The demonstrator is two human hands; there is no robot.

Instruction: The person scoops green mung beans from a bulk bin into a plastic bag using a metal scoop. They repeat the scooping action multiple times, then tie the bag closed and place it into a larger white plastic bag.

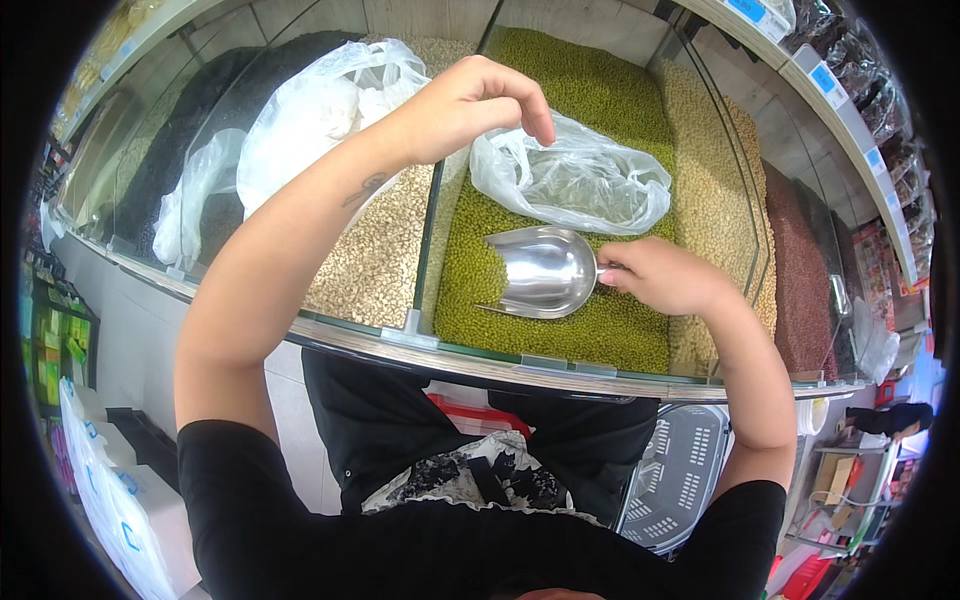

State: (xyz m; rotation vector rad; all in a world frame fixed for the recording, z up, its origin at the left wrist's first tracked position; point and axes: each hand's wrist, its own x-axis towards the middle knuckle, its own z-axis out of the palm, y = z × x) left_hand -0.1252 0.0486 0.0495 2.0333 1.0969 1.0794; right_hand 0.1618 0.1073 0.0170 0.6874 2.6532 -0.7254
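My right hand [660, 276] grips the handle of a shiny metal scoop [551, 271]. The scoop lies on green mung beans [480, 330], its mouth pointing left. Just beyond it, a translucent plastic bag [600, 187] rests crumpled on the beans, its top loosely spread. My left hand [480, 105] hovers over the bag's left end with bent fingers, thumb and index apart; I see nothing held between them. Under my left forearm, a larger white plastic bag [300, 127] with pale contents sits in the neighbouring compartment of pale, flake-like grain [382, 247].
Glass dividers [429, 232] separate the compartments. Pale yellow beans [701, 165] and reddish-brown grain [799, 277] lie to the right, dark grain [187, 135] to the left. A shelf edge with price tags [832, 82] overhangs at right. A grey plastic basket [675, 476] stands below the counter.
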